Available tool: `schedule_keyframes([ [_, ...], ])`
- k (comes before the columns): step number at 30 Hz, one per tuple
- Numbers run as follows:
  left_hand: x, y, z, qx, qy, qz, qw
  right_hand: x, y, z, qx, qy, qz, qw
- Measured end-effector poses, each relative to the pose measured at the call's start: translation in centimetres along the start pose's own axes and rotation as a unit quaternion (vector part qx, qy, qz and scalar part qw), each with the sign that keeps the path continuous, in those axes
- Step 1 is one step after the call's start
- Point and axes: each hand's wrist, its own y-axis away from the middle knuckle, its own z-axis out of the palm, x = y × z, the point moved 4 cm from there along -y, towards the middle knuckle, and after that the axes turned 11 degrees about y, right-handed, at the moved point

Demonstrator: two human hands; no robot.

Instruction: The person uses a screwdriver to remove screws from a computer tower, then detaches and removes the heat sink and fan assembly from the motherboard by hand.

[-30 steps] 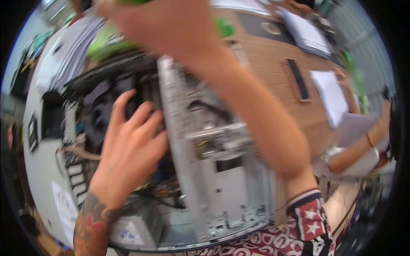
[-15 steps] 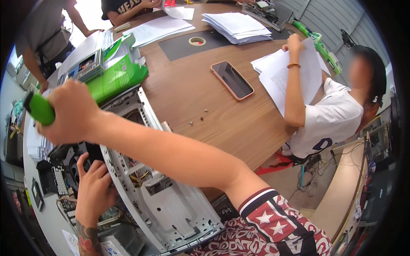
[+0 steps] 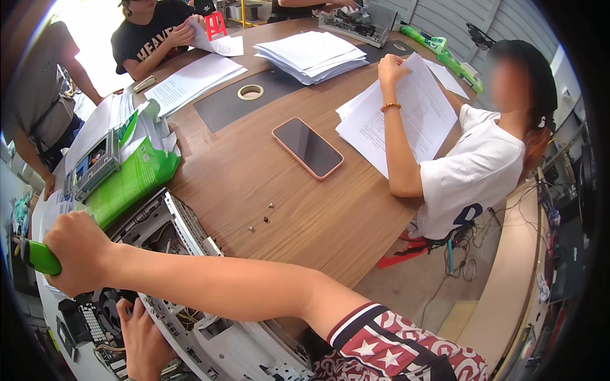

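Observation:
My right hand is a closed fist around a tool with a green-and-black handle. The tool's other end is hidden by the hand. That arm reaches across an opened computer case with a bare silver metal frame. Lower down, my left hand rests against the inner side of the case frame, its visible fingers apart and slightly bent; the thumb is hidden. Near its fingertips is a dark round fan. Several small screws lie on the brown table beyond the case.
A pink-edged phone, a tape roll and paper stacks lie on the table. A green bag and a metal drive unit adjoin the case. At right, a person holds papers; others stand across the table.
The view has swung up and to the right, so most things appear lower and further left. My right hand still grips the tool; my left hand stays at the case.

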Motion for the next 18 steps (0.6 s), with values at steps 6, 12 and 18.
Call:
schedule_keyframes([
  [6,-0.9,0.2,0.9,-0.047,0.032,-0.002,0.998,-0.8,0.6,-0.6,-0.055,-0.012,-0.01,0.998],
  [12,-0.8,0.6,0.1,-0.043,0.02,0.037,0.998,-1.6,0.7,-1.9,-0.072,-0.044,-0.018,0.996],
  [18,-0.2,0.5,0.0,-0.082,-0.016,0.071,0.994,-0.8,0.2,-2.2,-0.059,-0.034,-0.022,0.997],
])
